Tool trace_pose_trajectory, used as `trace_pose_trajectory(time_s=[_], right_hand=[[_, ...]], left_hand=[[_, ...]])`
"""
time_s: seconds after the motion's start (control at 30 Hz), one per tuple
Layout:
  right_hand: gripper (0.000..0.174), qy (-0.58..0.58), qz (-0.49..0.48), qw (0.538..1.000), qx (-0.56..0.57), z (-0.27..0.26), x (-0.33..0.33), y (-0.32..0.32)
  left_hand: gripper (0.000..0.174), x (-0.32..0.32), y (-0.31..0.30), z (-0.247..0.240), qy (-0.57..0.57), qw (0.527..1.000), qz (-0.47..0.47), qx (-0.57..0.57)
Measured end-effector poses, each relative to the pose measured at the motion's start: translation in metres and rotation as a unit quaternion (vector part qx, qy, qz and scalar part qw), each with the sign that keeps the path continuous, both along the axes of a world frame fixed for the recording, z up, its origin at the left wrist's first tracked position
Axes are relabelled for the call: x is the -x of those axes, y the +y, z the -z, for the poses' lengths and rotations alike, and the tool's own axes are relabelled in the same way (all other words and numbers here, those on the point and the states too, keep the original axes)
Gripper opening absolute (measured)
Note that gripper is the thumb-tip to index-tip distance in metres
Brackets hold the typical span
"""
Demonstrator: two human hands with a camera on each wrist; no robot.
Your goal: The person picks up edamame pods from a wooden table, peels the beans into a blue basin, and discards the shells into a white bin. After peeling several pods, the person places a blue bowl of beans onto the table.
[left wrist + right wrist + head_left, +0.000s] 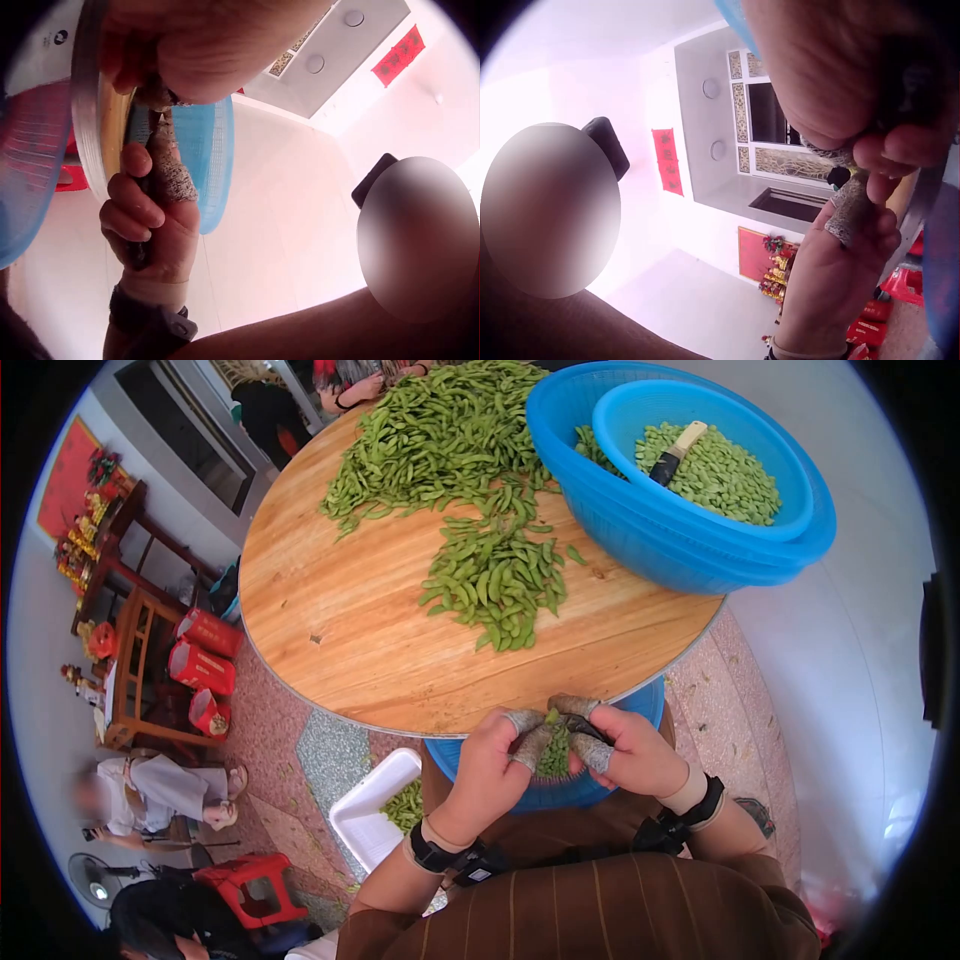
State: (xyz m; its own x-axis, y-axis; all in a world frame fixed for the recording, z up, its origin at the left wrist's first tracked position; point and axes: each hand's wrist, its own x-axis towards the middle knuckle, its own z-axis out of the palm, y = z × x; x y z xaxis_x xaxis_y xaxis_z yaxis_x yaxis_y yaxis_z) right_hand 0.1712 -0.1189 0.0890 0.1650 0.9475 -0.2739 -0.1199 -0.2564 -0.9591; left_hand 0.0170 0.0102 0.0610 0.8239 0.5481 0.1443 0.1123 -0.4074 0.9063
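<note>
Over the table's near edge, the left hand and right hand meet fingertip to fingertip in the head view, pinching a small green pod between them. Grey wrappings cover several fingertips. Just below, shelled green beans show in a blue basket, partly hidden by the hands. The left wrist view has the left hand at the top and the right hand below. In the right wrist view the right hand looms above the left hand; fingers hide most of the pod.
Pods lie heaped on the round wooden table. Nested blue baskets at its right hold shelled beans and a dark-handled tool. A white tub with pods stands lower left. Other people are around the room.
</note>
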Motion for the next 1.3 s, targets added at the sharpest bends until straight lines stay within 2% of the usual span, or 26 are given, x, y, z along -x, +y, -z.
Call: trace_pose_trajectory(time_s=[0.1, 0.13, 0.2, 0.23, 0.27, 0.3, 0.33, 0.4, 0.43, 0.47, 0.5, 0.53, 0.57, 0.6, 0.63, 0.7, 0.8, 0.93, 1.0, 1.03, 1.1, 1.13, 1.17, 1.2, 1.23, 1.3], right_hand=[[0.032, 0.012, 0.001, 1.000, -0.012, 0.004, -0.001, 0.000], [0.032, 0.024, -0.008, 1.000, -0.014, 0.009, -0.003, 0.000], [0.031, 0.036, -0.015, 0.999, -0.015, 0.011, -0.005, -0.001], [0.028, 0.134, -0.033, 0.990, -0.017, 0.009, -0.006, -0.002], [0.025, 0.232, -0.050, 0.971, -0.019, 0.009, -0.006, -0.004], [0.025, 0.234, -0.049, 0.971, -0.018, 0.006, -0.005, -0.005], [0.022, 0.253, -0.047, 0.966, 0.010, 0.003, -0.004, -0.005], [0.019, 0.274, -0.041, 0.960, 0.036, 0.004, -0.003, -0.006], [0.016, 0.231, -0.040, 0.971, 0.041, 0.010, -0.002, -0.006], [0.014, 0.188, -0.038, 0.980, 0.044, 0.015, -0.001, -0.007], [0.014, 0.194, -0.030, 0.980, 0.040, 0.018, 0.000, -0.008], [0.014, 0.172, -0.029, 0.984, 0.046, 0.021, 0.002, -0.009], [0.014, 0.152, -0.027, 0.987, 0.054, 0.025, 0.004, -0.010], [0.014, 0.160, -0.019, 0.985, 0.053, 0.028, 0.006, -0.011], [0.013, 0.158, -0.017, 0.986, 0.056, 0.029, 0.007, -0.012], [0.013, 0.164, -0.009, 0.984, 0.061, 0.035, 0.009, -0.015], [0.012, 0.182, 0.006, 0.981, 0.060, 0.042, 0.012, -0.017], [0.011, 0.190, 0.016, 0.979, 0.070, 0.047, 0.014, -0.019], [0.012, 0.190, 0.015, 0.979, 0.076, 0.051, 0.015, -0.019], [0.013, 0.193, 0.022, 0.977, 0.085, 0.053, 0.015, -0.018], [0.016, 0.196, 0.028, 0.976, 0.095, 0.058, 0.014, -0.018], [0.019, 0.220, 0.026, 0.969, 0.110, 0.062, 0.013, -0.017], [0.023, 0.243, 0.023, 0.961, 0.126, 0.064, 0.012, -0.017], [0.023, 0.243, 0.023, 0.961, 0.126, 0.064, 0.012, -0.018], [0.023, 0.242, 0.019, 0.962, 0.127, 0.064, 0.011, -0.019], [0.023, 0.239, 0.012, 0.962, 0.131, 0.066, 0.009, -0.020]], left_hand=[[0.017, -0.001, 0.000, -0.006, 0.005, 0.994, 0.012, -0.108], [0.017, 0.000, -0.001, -0.005, 0.005, 0.994, 0.013, -0.108], [0.015, 0.003, -0.001, -0.002, 0.015, 0.983, 0.045, 0.178], [0.015, 0.003, 0.002, 0.002, 0.016, 0.983, 0.046, 0.179], [0.016, 0.005, 0.007, 0.008, -0.034, 0.893, 0.118, 0.434], [0.016, 0.007, 0.010, 0.014, -0.081, 0.730, 0.178, 0.654], [0.016, 0.008, 0.010, 0.017, -0.079, 0.730, 0.177, 0.655], [0.019, 0.009, 0.011, 0.019, -0.010, 0.827, 0.142, 0.543], [0.019, 0.008, 0.008, 0.019, -0.005, 0.827, 0.145, 0.543], [0.021, 0.007, 0.001, 0.018, 0.023, 0.913, 0.106, 0.394], [0.022, 0.006, -0.004, 0.018, 0.050, 0.969, 0.067, 0.232], [0.022, 0.008, -0.004, 0.022, 0.059, 0.968, 0.074, 0.231], [0.022, 0.010, -0.005, 0.028, 0.072, 0.991, 0.054, 0.102], [0.022, 0.010, -0.005, 0.029, 0.081, 0.996, 0.036, -0.030], [0.022, 0.010, -0.006, 0.027, 0.089, 0.995, 0.045, -0.029], [0.023, 0.009, -0.009, 0.020, 0.080, 0.954, 0.056, -0.284], [0.034, 0.012, -0.014, 0.034, 0.085, 0.928, 0.046, -0.359], [0.032, 0.012, -0.017, 0.043, 0.070, 0.918, 0.040, -0.389], [0.031, 0.010, -0.016, 0.046, 0.056, 0.956, 0.051, -0.284], [0.031, 0.010, -0.015, 0.051, 0.056, 0.956, 0.051, -0.283], [0.019, 0.013, -0.012, 0.060, 0.059, 0.981, 0.080, -0.169], [0.019, 0.014, -0.013, 0.061, 0.060, 0.981, 0.080, -0.168], [0.014, 0.013, -0.013, 0.059, 0.110, 0.983, 0.047, 0.137], [0.014, 0.012, -0.013, 0.058, 0.148, 0.892, 0.010, 0.428], [0.014, 0.012, -0.009, 0.059, 0.148, 0.892, 0.010, 0.428], [0.020, 0.015, -0.001, 0.060, 0.050, 0.737, 0.081, 0.669]])
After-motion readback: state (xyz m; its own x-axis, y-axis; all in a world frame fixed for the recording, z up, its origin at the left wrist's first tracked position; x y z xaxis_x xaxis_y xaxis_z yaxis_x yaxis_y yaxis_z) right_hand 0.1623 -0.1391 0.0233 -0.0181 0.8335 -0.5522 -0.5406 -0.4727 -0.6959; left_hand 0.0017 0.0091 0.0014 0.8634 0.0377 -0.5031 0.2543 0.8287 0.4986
